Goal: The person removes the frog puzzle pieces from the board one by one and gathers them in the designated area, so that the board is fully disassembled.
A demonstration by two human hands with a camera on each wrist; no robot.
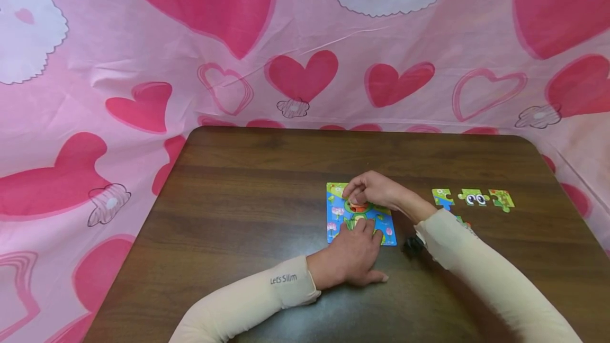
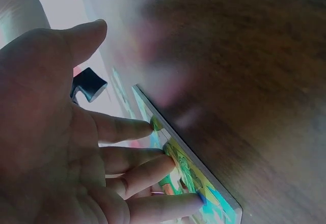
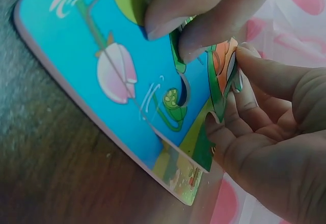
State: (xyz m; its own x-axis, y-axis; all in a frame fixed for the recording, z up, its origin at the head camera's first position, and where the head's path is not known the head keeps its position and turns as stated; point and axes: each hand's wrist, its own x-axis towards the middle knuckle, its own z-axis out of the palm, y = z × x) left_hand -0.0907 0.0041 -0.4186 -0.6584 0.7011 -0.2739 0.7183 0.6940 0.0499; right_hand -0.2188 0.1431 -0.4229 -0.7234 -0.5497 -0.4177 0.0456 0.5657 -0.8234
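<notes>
The puzzle (image 1: 335,216) lies on the surface (image 1: 248,189), well apart from its far and left edges, with broad wood to its left for moving; to its right, loose pieces (image 1: 474,198) lie near the right sleeve (image 1: 457,242). It is squarish and blue, with pink flowers and a green figure. The left hand (image 1: 350,258) rests extended fingers on its near part; the right hand (image 1: 378,193) pinches an orange-and-green piece (image 3: 221,74), tilted up at its far part.
</notes>
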